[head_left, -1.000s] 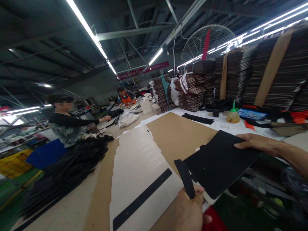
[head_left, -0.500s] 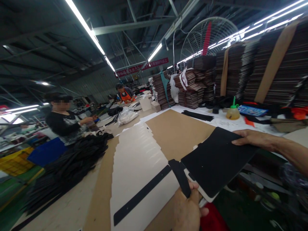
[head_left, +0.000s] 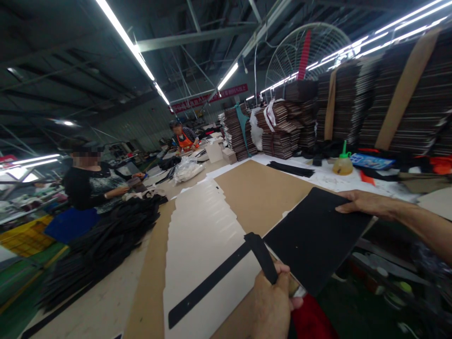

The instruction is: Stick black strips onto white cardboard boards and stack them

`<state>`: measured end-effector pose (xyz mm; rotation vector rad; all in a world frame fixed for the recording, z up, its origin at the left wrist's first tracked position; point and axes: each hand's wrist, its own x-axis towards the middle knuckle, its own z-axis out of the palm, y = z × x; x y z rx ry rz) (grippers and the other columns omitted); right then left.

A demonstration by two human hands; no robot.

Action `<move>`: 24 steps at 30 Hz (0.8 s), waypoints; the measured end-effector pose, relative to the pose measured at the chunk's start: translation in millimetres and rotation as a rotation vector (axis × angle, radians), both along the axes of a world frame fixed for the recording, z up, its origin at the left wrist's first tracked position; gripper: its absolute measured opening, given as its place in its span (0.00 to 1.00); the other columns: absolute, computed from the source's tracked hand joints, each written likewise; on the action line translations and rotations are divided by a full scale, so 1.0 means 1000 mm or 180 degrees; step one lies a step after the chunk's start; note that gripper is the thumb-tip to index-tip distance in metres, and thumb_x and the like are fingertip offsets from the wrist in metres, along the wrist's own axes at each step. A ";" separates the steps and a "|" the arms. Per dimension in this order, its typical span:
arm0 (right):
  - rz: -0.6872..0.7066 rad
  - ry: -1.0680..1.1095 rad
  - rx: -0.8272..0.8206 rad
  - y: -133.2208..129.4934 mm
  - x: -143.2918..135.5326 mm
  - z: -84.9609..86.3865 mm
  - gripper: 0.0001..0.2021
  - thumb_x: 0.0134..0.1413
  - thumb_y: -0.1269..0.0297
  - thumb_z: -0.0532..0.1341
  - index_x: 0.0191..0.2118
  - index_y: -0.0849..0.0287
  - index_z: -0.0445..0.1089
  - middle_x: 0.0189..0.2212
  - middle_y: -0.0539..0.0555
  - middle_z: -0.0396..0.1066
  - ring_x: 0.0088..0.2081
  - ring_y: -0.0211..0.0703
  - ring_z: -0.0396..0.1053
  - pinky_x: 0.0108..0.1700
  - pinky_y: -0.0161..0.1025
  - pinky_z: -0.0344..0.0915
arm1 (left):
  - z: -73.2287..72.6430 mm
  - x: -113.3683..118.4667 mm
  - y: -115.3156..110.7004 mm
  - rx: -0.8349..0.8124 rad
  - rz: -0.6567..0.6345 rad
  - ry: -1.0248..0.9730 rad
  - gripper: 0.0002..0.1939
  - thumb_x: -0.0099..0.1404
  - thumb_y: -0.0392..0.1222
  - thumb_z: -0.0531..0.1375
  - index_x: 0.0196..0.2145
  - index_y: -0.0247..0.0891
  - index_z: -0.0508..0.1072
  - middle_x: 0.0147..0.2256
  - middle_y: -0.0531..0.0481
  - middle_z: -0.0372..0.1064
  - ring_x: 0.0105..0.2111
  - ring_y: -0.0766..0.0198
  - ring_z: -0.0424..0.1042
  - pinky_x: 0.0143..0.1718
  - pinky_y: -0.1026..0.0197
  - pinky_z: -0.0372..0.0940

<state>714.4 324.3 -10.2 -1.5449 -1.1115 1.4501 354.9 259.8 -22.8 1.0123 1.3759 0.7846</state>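
Note:
My left hand [head_left: 273,299] is closed around a short bundle of black strips [head_left: 262,254], near the table's front edge. My right hand [head_left: 362,205] pinches the far right edge of a black rectangular panel [head_left: 316,238], thumb on top. The panel slopes over the edge of the table, its near left corner beside my left hand. To the left, overlapping off-white sheets [head_left: 201,235] lie fanned out in a row. Across the nearest sheet runs a single black strip [head_left: 208,285]. What lies beneath the panel is mostly hidden.
Brown board [head_left: 257,188] covers the tabletop. A black pile [head_left: 106,240] is heaped at left, by a co-worker [head_left: 95,179]. Behind stand a glue bottle [head_left: 342,162], a blue box [head_left: 372,161], black strips [head_left: 290,168] and tall stacked sheets [head_left: 399,94].
The black panel and my right hand have shifted slightly left, and the pale corner under the panel's near end is now covered. My left hand keeps its strips. The co-worker's arms have moved.

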 end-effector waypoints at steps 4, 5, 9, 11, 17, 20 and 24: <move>0.0056 -0.0094 0.0043 0.002 0.001 0.002 0.23 0.47 0.62 0.71 0.51 0.56 0.73 0.41 0.56 0.81 0.42 0.54 0.79 0.45 0.41 0.74 | 0.005 0.000 -0.002 -0.0045 -0.0055 0.0012 0.13 0.59 0.43 0.65 0.41 0.36 0.76 0.55 0.40 0.68 0.52 0.47 0.71 0.30 0.64 0.74; 0.0058 -0.0035 0.0069 0.002 0.001 0.002 0.23 0.47 0.62 0.71 0.51 0.56 0.73 0.42 0.57 0.81 0.43 0.54 0.79 0.46 0.42 0.74 | 0.006 0.001 -0.001 -0.0074 -0.0034 0.0063 0.12 0.60 0.42 0.63 0.41 0.36 0.76 0.55 0.40 0.67 0.53 0.46 0.70 0.29 0.63 0.74; 0.0008 0.0479 0.0046 0.003 0.003 -0.001 0.25 0.49 0.62 0.71 0.54 0.56 0.71 0.43 0.58 0.80 0.44 0.56 0.78 0.48 0.44 0.74 | 0.005 0.003 0.001 -0.0057 -0.0008 0.0161 0.10 0.60 0.41 0.63 0.39 0.36 0.76 0.56 0.40 0.67 0.54 0.45 0.70 0.26 0.63 0.73; -0.0042 0.0613 -0.0017 0.005 0.003 -0.002 0.25 0.49 0.63 0.71 0.54 0.56 0.71 0.42 0.59 0.81 0.43 0.56 0.79 0.47 0.44 0.74 | 0.005 0.002 0.001 -0.0055 -0.0033 0.0148 0.10 0.59 0.41 0.63 0.39 0.36 0.76 0.54 0.40 0.68 0.53 0.45 0.70 0.25 0.64 0.73; -0.0123 0.0363 0.0000 0.015 -0.005 -0.004 0.25 0.47 0.62 0.72 0.53 0.56 0.72 0.40 0.58 0.81 0.40 0.54 0.79 0.43 0.42 0.75 | 0.008 0.000 -0.002 -0.0008 -0.0091 0.0014 0.12 0.59 0.43 0.64 0.40 0.36 0.75 0.53 0.39 0.69 0.50 0.46 0.72 0.28 0.62 0.74; -0.0178 -0.0058 0.0022 0.021 -0.007 -0.007 0.23 0.46 0.63 0.72 0.51 0.57 0.73 0.39 0.56 0.81 0.41 0.52 0.79 0.44 0.40 0.74 | 0.008 -0.001 -0.001 -0.0055 -0.0170 0.0033 0.13 0.60 0.43 0.63 0.43 0.36 0.75 0.50 0.40 0.71 0.50 0.48 0.73 0.29 0.64 0.73; -0.0143 -0.0458 0.0072 0.019 0.004 -0.006 0.20 0.44 0.65 0.71 0.46 0.56 0.76 0.35 0.54 0.81 0.40 0.54 0.78 0.44 0.42 0.74 | 0.009 0.001 0.003 -0.0076 -0.0179 0.0157 0.13 0.60 0.42 0.62 0.43 0.36 0.76 0.50 0.41 0.71 0.46 0.50 0.75 0.26 0.65 0.72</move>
